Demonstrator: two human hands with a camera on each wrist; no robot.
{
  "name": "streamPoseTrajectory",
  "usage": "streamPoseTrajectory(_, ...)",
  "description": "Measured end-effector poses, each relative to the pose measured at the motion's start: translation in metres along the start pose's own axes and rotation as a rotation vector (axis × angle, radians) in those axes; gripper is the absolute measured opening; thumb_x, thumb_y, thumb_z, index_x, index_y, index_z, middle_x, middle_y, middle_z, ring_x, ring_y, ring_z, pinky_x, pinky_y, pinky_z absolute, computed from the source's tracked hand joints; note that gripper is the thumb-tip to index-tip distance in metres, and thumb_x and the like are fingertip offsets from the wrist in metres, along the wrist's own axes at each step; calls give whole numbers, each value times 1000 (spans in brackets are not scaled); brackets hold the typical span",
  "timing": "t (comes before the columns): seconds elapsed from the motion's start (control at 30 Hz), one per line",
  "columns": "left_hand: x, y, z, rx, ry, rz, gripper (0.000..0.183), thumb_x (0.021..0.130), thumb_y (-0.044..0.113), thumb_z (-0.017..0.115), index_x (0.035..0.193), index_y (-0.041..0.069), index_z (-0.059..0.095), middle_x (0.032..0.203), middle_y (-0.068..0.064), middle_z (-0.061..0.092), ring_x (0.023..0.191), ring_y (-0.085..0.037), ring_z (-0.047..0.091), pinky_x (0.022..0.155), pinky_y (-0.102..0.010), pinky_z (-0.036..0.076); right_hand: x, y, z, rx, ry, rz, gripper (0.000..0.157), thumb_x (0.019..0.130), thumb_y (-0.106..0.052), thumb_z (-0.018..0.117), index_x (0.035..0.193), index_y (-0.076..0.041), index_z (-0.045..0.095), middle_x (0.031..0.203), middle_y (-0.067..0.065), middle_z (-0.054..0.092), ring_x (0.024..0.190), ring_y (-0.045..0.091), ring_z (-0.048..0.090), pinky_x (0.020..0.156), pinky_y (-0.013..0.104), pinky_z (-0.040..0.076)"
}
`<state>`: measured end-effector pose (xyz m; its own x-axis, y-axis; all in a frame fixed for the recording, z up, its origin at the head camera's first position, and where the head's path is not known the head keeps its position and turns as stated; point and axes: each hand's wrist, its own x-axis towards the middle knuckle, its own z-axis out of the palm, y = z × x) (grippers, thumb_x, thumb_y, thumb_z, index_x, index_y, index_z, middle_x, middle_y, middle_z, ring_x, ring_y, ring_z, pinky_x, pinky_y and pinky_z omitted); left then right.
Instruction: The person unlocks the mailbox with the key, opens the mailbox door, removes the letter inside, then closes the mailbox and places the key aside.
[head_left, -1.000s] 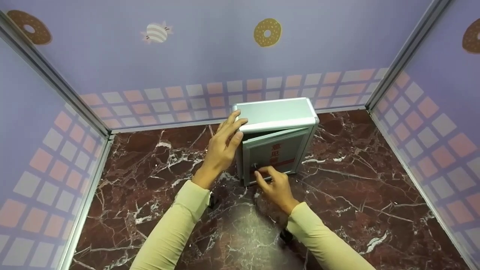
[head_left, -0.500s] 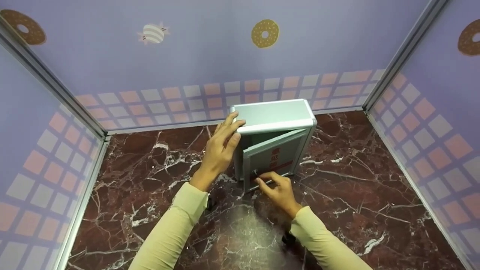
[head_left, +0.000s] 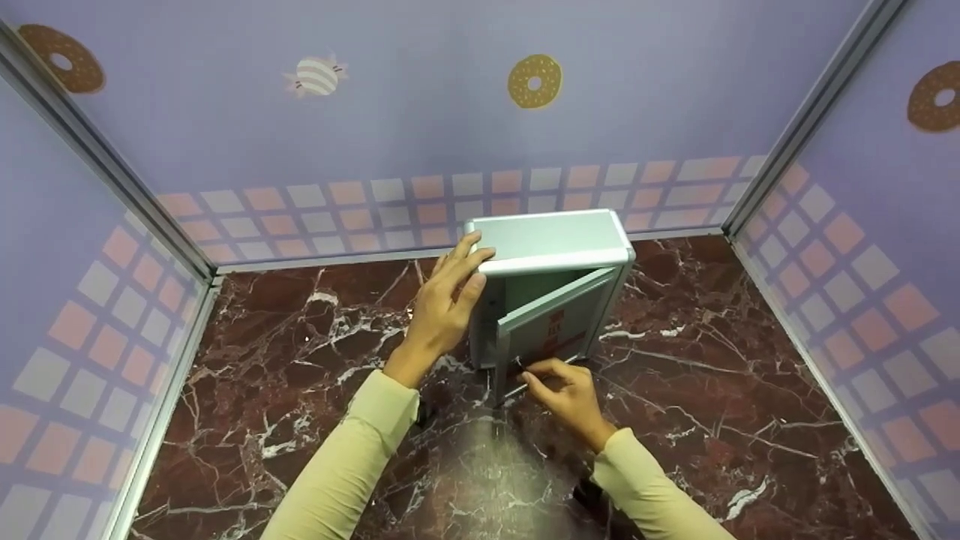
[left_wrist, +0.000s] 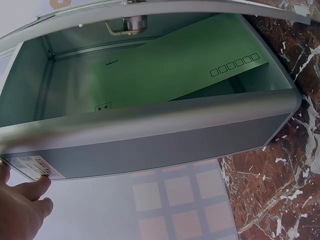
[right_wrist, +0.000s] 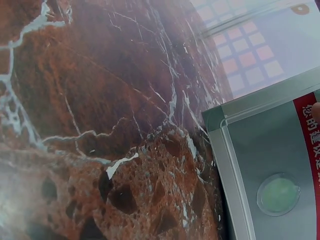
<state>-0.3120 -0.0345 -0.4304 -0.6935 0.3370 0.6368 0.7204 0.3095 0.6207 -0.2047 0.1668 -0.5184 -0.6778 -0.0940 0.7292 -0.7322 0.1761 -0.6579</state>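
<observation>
A silver-framed suggestion box point(head_left: 551, 240) stands upright on the marbled surface. Its front door point(head_left: 540, 334), with red characters, is swung partly out from the left. My left hand point(head_left: 442, 307) rests with its fingers on the box's upper left corner, the thumb near the front edge. At the door's lock, my right hand point(head_left: 566, 390) pinches a small key point(head_left: 519, 365), mostly hidden by the fingertips. The left wrist view shows a green-looking envelope point(left_wrist: 190, 62) with printed postcode squares lying inside, and the lock's metal latch point(left_wrist: 132, 25) behind the door.
Purple walls point(head_left: 420, 112) with pink and white squares enclose the back and both sides. Dark red marbled flooring point(head_left: 300, 420) with white veins surrounds the box. A round clear window point(right_wrist: 279, 194) shows on the door beside a red band.
The door has swung further out towards me, baring more of the box's inside. My right hand has come nearer with it, holding the key; the left hand keeps its place on the corner.
</observation>
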Motion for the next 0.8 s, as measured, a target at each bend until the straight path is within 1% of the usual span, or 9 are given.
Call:
streamPoseTrajectory(0.1,0,0,1,-6,-5,-5,49,104,47,37,138,20,58,154,4,38,140,-15,32,116,-43,15,-3,-2,-1,3,14,-1,12,75,21,70,82,11,66,73,24,68,59,29,67,57,23,56)
streamPoseTrajectory(0.2,0,0,1,-9,-6,-8,49,103,47,37,138,19,58,154,3,38,140,-16,32,116,-45,15,-5,-4,-3,-5,20,-4,14,74,23,70,81,11,66,71,23,67,60,29,67,60,23,56)
streamPoseTrajectory(0.27,0,0,1,-12,-6,-12,49,103,47,37,139,20,58,154,3,38,141,-16,31,116,-44,15,-5,-4,-4,-17,20,-6,14,74,22,70,81,11,66,72,22,67,63,26,68,62,24,56)
streamPoseTrajectory(0.4,0,0,1,-17,-12,-21,49,103,47,37,139,20,58,154,4,37,141,-16,31,116,-43,15,-7,-4,-6,-5,11,3,11,76,20,70,81,11,66,72,23,67,62,24,68,60,23,56)
streamPoseTrajectory(0.47,0,0,1,-17,-15,-23,49,103,47,37,139,20,57,154,4,37,141,-16,31,116,-43,15,-8,-4,-7,16,5,7,11,76,20,70,81,11,66,72,24,67,60,27,67,59,22,56)
streamPoseTrajectory(0.6,-1,0,1,-19,-19,-24,50,103,48,36,139,21,57,154,4,37,141,-15,31,116,-43,15,-10,-6,-10,24,-5,25,11,76,21,69,82,11,67,74,23,68,61,28,68,60,22,56)
streamPoseTrajectory(0.73,0,-2,1,-19,-11,-8,49,104,48,36,139,20,58,154,3,38,140,-15,32,116,-44,15,-11,-8,-13,34,-20,47,15,74,25,67,82,11,67,75,21,69,61,32,68,60,24,57)
streamPoseTrajectory(0.8,0,-2,0,-19,-9,-3,49,104,48,36,138,20,58,153,3,38,140,-15,32,116,-44,15,-10,-9,-14,36,-21,39,19,72,28,66,81,11,67,74,21,69,59,34,67,59,24,57)
